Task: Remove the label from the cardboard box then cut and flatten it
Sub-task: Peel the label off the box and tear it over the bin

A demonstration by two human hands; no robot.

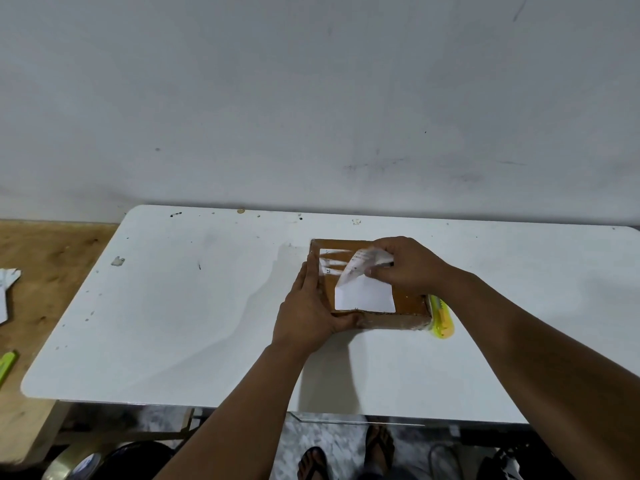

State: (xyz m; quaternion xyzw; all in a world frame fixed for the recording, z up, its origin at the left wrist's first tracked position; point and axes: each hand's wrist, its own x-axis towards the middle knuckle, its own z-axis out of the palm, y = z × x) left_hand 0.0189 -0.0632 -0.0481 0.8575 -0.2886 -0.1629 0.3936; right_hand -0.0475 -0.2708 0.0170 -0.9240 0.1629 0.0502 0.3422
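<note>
A small brown cardboard box (pixel 408 301) lies on the white table (pixel 173 306), right of centre. My left hand (pixel 308 313) clasps the box's near-left corner, fingers flat along its left side. My right hand (pixel 403 266) pinches the white label (pixel 363 292) at its far edge and holds that part lifted and curled off the box top. The label's near part still lies flat on the box. A strip of white residue remains at the far left of the top.
A yellow-green utility knife (pixel 441 318) lies against the box's right side. A wooden bench (pixel 41 265) to the left holds white paper scraps (pixel 7 289) and another green tool (pixel 7 367). A grey wall rises behind the table. My feet stand below its near edge.
</note>
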